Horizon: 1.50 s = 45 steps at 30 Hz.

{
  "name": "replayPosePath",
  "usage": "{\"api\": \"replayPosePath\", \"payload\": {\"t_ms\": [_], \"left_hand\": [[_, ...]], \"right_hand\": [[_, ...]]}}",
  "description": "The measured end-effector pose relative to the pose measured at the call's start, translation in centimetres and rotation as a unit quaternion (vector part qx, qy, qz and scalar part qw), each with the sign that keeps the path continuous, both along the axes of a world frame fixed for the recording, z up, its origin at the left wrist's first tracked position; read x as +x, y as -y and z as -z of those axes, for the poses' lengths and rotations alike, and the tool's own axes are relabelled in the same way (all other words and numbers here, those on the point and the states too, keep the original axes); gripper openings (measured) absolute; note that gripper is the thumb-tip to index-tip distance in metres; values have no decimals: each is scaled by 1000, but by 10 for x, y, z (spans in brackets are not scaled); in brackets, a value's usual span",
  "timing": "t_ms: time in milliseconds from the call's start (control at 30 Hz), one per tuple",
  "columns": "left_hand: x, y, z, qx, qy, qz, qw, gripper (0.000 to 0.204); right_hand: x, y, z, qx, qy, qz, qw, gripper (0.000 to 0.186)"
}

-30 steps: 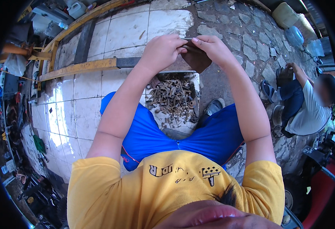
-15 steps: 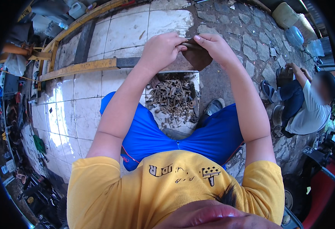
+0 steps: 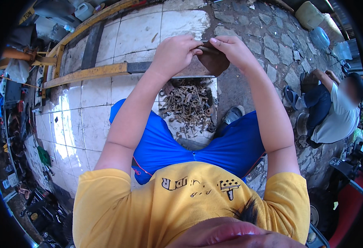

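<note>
The left hand [image 3: 177, 53] and right hand [image 3: 233, 48] pinch a brown flap [image 3: 214, 63] by its upper edge, just beyond a heap of bolts [image 3: 188, 103]. Leftward runs a yellow bar [image 3: 86, 75]; rightward, stone paving [image 3: 277, 47] stretches toward a seated person [image 3: 334, 118].

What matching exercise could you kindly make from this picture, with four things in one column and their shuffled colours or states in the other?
Column one
1. dark brown piece
2. small metal parts
3. trousers
4. long bar

Column two
A. mostly yellow
B. lying in a loose heap
C. held by the left hand and the right hand
D. bright blue

Right pairs: 1-C, 2-B, 3-D, 4-A
</note>
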<state>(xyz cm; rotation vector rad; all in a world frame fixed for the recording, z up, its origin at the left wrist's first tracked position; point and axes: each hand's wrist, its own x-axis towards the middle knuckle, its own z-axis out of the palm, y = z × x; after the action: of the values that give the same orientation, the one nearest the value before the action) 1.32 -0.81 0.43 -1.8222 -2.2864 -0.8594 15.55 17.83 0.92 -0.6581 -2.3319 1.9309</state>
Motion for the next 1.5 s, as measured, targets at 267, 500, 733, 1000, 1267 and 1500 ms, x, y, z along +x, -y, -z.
{"api": "replayPosePath", "payload": {"t_ms": [267,500,733,1000,1267,1500], "left_hand": [[1,0,-1,16,-6,-8,1000,24],[-4,-3,-5,-3,121,-22,992,29],[-15,-3,-6,6,170,-16,985,30],[-24,-3,-10,47,289,-50,955,18],[-26,-4,-3,17,382,-8,924,19],[-22,-6,4,30,430,19,902,15]], "right_hand": [[-1,1,8,13,-7,-18,1000,34],[-1,6,-1,195,-42,3,980,27],[-5,8,7,203,-156,29,966,27],[-5,-4,12,70,-107,56,990,33],[-5,3,15,-47,-87,47,994,39],[0,5,-3,34,-59,-33,997,41]]}}
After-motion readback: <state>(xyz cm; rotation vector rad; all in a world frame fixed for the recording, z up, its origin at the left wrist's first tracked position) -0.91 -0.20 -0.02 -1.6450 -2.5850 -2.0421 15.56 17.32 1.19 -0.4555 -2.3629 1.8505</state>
